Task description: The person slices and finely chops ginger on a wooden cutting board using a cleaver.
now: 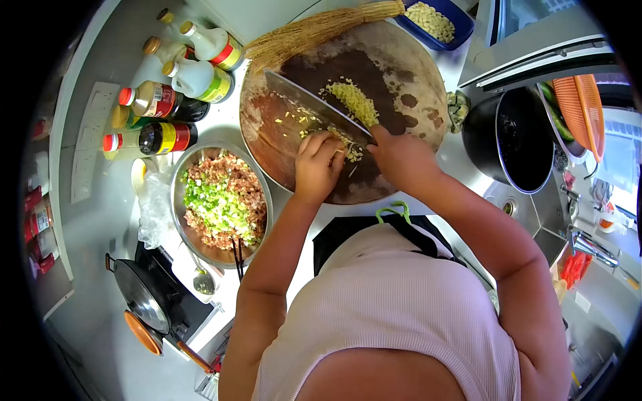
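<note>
On the round wooden chopping board (pixel 418 87), my right hand (pixel 401 160) grips a cleaver (pixel 314 103) whose long blade points to the far left. My left hand (pixel 319 166) is closed on the board's near side, fingers curled around a pale yellow piece (pixel 339 152) close to the blade, mostly hidden by the fingertips. Beyond the blade lies a heap of finely chopped pale yellow bits (pixel 353 100). More shreds are scattered on the near side of the blade.
A steel bowl (pixel 269 214) of minced meat and chopped green onion, with chopsticks, stands left. Several sauce bottles (pixel 164 100) line the back left. A straw whisk (pixel 314 33) lies along the board's far edge, beside a blue container (pixel 461 40). A black pot (pixel 481 137) stands right.
</note>
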A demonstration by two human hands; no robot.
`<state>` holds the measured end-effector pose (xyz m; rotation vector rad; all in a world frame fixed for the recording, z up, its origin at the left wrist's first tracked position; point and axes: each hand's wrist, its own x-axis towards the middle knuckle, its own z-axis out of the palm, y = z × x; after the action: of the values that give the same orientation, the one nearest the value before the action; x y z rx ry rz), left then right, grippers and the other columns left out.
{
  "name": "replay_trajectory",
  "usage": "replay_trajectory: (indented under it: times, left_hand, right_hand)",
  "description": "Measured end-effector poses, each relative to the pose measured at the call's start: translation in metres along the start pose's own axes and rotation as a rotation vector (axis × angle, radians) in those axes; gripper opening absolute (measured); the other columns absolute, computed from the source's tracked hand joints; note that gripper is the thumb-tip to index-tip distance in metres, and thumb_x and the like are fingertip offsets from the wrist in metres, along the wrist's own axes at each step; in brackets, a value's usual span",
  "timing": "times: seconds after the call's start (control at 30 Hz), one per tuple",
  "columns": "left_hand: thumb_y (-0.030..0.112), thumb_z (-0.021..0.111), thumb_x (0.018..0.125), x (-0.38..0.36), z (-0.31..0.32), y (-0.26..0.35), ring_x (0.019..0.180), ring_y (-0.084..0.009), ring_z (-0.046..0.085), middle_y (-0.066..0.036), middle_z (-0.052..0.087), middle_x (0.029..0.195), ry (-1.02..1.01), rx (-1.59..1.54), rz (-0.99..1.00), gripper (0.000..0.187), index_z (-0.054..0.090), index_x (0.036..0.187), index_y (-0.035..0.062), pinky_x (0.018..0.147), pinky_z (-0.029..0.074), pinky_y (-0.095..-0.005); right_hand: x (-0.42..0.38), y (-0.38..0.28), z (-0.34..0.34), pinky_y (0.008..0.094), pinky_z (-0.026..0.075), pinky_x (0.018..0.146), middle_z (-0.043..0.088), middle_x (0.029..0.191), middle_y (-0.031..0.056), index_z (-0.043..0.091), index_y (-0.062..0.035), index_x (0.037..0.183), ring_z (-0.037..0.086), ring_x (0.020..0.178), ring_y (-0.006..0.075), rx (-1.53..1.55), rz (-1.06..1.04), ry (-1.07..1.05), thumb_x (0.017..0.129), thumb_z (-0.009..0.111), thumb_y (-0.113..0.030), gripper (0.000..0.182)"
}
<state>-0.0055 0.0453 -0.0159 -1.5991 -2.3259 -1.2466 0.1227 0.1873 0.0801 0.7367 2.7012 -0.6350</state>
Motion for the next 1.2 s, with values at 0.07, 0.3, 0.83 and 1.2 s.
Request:
replay_trajectory:
  times: [0.07,0.3,0.83,1.2]
  left_hand:
    - [0.006,0.080,0.073,-0.006,-0.012,0.007,0.097,-0.0347,0.063,-0.015,0.065,0.109,-0.017,-0.027,-0.030,0.026,0.067,0.096,0.0039,0.082,0.052,-0.0405]
    - [0.005,0.077,0.075,-0.005,-0.019,0.000,0.097,-0.0338,0.063,-0.014,0.064,0.106,-0.024,-0.085,-0.018,0.020,0.066,0.091,0.0029,0.083,0.052,-0.0411]
    - [0.002,0.075,0.076,-0.009,-0.005,-0.009,0.089,-0.0318,0.066,-0.012,0.068,0.096,-0.016,-0.022,0.005,0.013,0.068,0.087,0.0022,0.078,0.054,-0.0391]
    - [-0.004,0.076,0.074,-0.006,-0.006,-0.006,0.091,-0.0318,0.066,-0.013,0.068,0.098,-0.002,-0.021,0.061,0.018,0.067,0.089,0.0022,0.077,0.055,-0.0387]
  right_hand:
    - [-0.015,0.000,-0.008,0.0513,0.050,0.060,0.066,0.072,0.0172,0.050,-0.0094,0.106,0.065,0.070,0.0405,0.014,0.007,0.004,0.096,0.056,-0.028,0.022]
    - [-0.038,0.011,-0.008,0.0501,0.050,0.058,0.065,0.069,0.0139,0.051,-0.0109,0.103,0.065,0.065,0.0385,-0.017,-0.028,0.097,0.095,0.058,-0.026,0.019]
    - [-0.028,-0.003,0.014,0.0478,0.054,0.059,0.068,0.071,0.0167,0.048,-0.0039,0.100,0.069,0.068,0.0386,-0.073,-0.043,-0.104,0.083,0.057,-0.007,0.020]
    - [-0.037,0.001,-0.020,0.0489,0.050,0.057,0.066,0.069,0.0150,0.047,-0.0075,0.101,0.067,0.066,0.0369,-0.097,-0.058,-0.051,0.096,0.055,-0.023,0.018]
